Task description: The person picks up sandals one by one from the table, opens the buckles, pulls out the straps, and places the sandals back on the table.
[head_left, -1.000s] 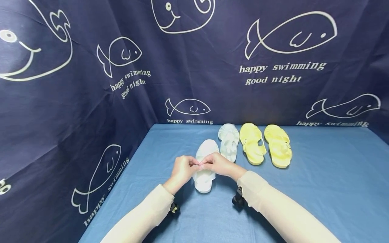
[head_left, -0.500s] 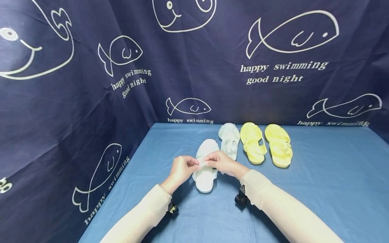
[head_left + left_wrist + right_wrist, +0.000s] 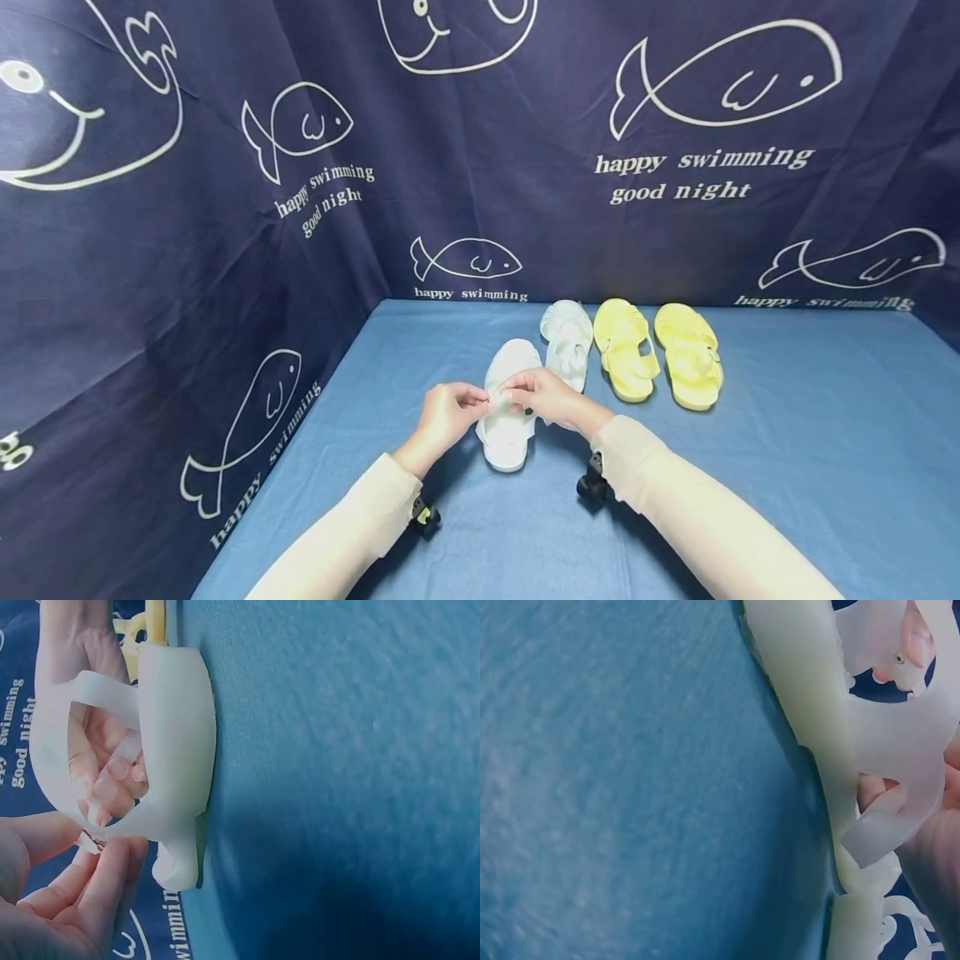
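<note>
A white sandal (image 3: 507, 454) lies on the blue cloth, toe away from me, with both hands over its middle. My left hand (image 3: 448, 414) pinches the strap at the sandal's left side; a small metal piece shows by its fingertips (image 3: 114, 859) in the left wrist view. From the right, my right hand (image 3: 553, 397) reaches in with thumb and finger together at the upper strap. Its fingers show through the sandal's side opening in the left wrist view. A loose strap end (image 3: 877, 832) hangs beside the right hand in the right wrist view. What the right fingertips pinch is partly hidden.
A second white sandal (image 3: 567, 337) lies just beyond and right of the first. Two yellow sandals, one nearer (image 3: 621, 342) and one farther right (image 3: 686, 354), stand beside it. Dark blue printed fabric (image 3: 465, 183) walls the back and left.
The right hand has drawn slightly to the right, so its fingertips are now apart from the left ones. The left hand and the sandals have stayed nearly in place.
</note>
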Tool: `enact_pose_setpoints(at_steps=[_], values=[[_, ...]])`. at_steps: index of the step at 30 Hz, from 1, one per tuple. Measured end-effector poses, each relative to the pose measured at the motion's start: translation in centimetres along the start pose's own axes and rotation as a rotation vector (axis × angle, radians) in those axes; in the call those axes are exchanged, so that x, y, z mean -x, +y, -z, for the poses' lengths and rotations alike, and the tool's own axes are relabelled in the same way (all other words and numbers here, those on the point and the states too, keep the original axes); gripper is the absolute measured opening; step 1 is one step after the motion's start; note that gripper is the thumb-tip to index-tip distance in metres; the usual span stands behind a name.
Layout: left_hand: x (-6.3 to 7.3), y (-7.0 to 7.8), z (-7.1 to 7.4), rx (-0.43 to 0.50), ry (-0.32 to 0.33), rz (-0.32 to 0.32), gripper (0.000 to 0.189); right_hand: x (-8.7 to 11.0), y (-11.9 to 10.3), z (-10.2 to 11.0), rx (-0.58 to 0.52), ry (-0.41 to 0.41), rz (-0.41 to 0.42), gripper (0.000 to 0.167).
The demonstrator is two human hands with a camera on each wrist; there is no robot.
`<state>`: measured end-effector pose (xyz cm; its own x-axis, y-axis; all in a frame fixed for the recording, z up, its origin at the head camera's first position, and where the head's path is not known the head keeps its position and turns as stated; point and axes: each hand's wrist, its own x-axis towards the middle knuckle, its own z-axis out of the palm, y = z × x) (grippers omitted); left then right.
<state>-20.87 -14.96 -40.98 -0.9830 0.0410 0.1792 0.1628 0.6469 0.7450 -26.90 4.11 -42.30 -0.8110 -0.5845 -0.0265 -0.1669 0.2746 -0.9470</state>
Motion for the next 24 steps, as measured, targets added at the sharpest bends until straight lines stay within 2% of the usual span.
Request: enact_pose_setpoints(at_steps=[5, 8, 15, 20, 24], values=[[-0.1, -0.9, 0.5, 0.160, -0.040, 0.136, 0.010, -0.3, 0.5, 0.2, -0.042, 0.019, -0.049, 0.025], [-0.1, -1.1, 0.7, 0.234, -0.060, 0.181, 0.013, -0.2, 0.5, 0.5, -0.031, 0.044, -0.071, 0.026], [-0.3, -0.7, 0.5, 0.203, -0.045, 0.167, 0.014, -0.1, 0.2, 0.8, -0.030, 0.073, -0.045, 0.028], [-0.3, -0.8, 0.4, 0.236, -0.049, 0.182, 0.014, 0.0, -0.4, 1.2, -0.018, 0.113, -0.023, 0.030], [-0.3, -0.8, 0.5, 0.172, -0.050, 0.158, 0.012, 0.2, -1.7, 1.6, 0.006, 0.132, -0.025, 0.029]])
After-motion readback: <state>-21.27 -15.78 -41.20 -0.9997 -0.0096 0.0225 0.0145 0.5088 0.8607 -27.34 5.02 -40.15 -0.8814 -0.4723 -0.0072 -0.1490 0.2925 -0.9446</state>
